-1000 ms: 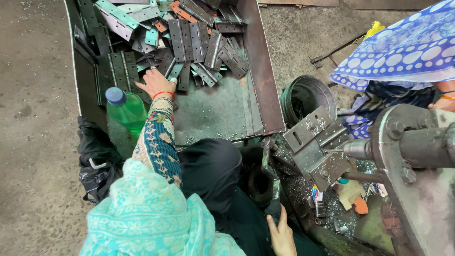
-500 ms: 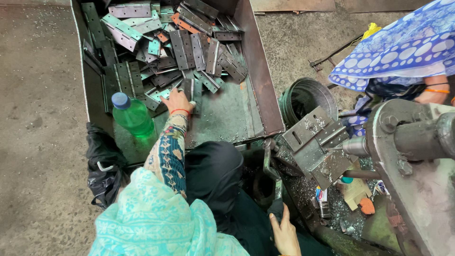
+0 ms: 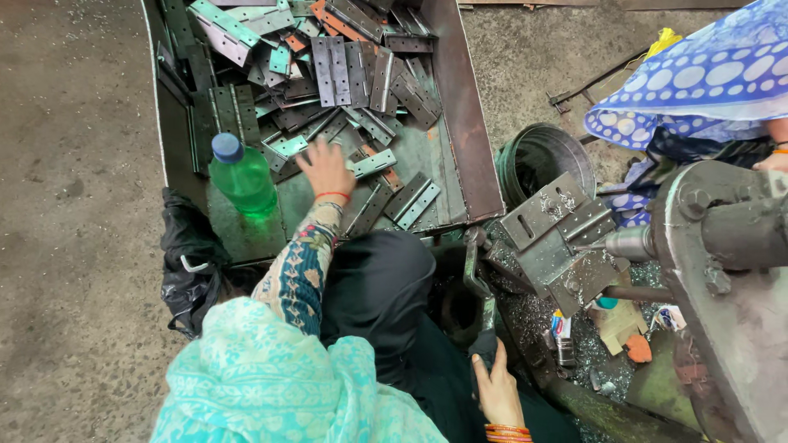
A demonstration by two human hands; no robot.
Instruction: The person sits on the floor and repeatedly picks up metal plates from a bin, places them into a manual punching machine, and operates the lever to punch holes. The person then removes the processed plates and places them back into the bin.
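Observation:
My left hand [image 3: 326, 168] lies flat with fingers spread on the floor of a rusty metal tray [image 3: 469, 131], touching loose metal hinges [image 3: 373, 162]. A big pile of hinges [image 3: 328, 57] fills the tray's far part. A pair of hinges [image 3: 412, 201] lies just right of my wrist. My right hand [image 3: 497, 385] is low at my lap, closed round the dark end of a lever handle [image 3: 478, 275] that rises toward a drilling jig [image 3: 558, 238] with a drill spindle [image 3: 628, 244] against it.
A green plastic bottle with a blue cap [image 3: 241, 176] stands in the tray's near left corner. A round metal bucket [image 3: 546, 156] sits beside the tray. The machine's heavy grey body [image 3: 730, 271] is at right, and another person in blue dotted cloth [image 3: 698, 90] sits behind it. A black bag [image 3: 189, 262] lies on the floor at left.
My left hand has drawn back from the far pile toward the tray's near side, and a few hinges have slid with it. My right hand has stayed on the lever.

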